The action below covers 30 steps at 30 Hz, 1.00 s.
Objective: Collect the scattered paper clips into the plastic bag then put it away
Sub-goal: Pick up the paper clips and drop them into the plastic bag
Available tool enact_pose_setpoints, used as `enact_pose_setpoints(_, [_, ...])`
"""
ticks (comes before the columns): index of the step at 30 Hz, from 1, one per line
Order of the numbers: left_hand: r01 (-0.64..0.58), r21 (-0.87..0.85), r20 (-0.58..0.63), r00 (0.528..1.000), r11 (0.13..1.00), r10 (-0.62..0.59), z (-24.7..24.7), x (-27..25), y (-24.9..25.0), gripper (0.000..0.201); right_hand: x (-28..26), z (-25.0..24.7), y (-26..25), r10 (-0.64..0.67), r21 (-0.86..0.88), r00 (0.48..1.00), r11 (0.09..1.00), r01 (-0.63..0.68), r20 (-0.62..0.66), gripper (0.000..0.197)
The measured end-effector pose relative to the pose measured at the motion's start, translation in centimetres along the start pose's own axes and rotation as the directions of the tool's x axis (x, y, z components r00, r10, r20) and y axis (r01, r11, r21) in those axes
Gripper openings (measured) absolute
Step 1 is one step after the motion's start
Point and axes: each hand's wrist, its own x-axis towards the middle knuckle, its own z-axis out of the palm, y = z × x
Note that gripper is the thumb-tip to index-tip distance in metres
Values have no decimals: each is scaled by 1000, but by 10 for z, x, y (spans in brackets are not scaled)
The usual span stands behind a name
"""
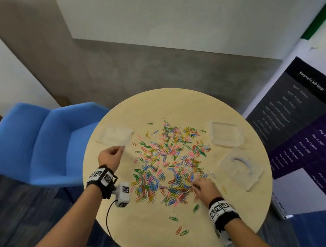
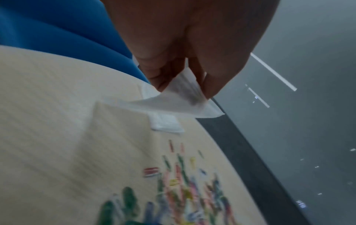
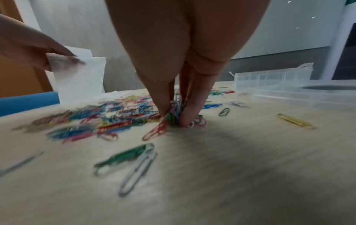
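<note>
Coloured paper clips [image 1: 168,160] lie scattered over the middle of a round wooden table [image 1: 159,108]. A clear plastic bag [image 1: 115,135] lies at the table's left. My left hand [image 1: 112,154] pinches the bag's near corner [image 2: 185,94] between thumb and fingers and lifts it. My right hand [image 1: 202,185] is down at the pile's near right edge. Its fingertips [image 3: 189,120] pinch a small bunch of clips [image 3: 174,112] against the table. Several stray clips [image 1: 181,231] lie nearer the front edge.
A clear plastic box [image 1: 225,134] stands at the back right, and its clear lid [image 1: 240,170] lies nearer beside it. A blue armchair [image 1: 37,143] stands left of the table. A dark printed banner [image 1: 297,124] stands to the right.
</note>
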Motion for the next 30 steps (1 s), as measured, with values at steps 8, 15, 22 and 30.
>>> enact_pose_setpoints(8, [-97,-73,265,957,993,113,41,-48,34,4,7,-35,7,402,733,916,618,-282,14,13])
enact_pose_setpoints(15, [-323,109,386,885,940,259,82,-84,54,20,0,-82,-34,206,991,969,4,-137,134,30])
enact_pose_setpoints(22, [-565,247,477,778,787,409,102,-99,83,21,11,-81,-67,123,984,981,-116,-137,151,29])
enact_pose_setpoints(30, [-583,207,492,756,786,431,107,-108,92,33,24,-80,-63,233,963,966,216,-160,109,26])
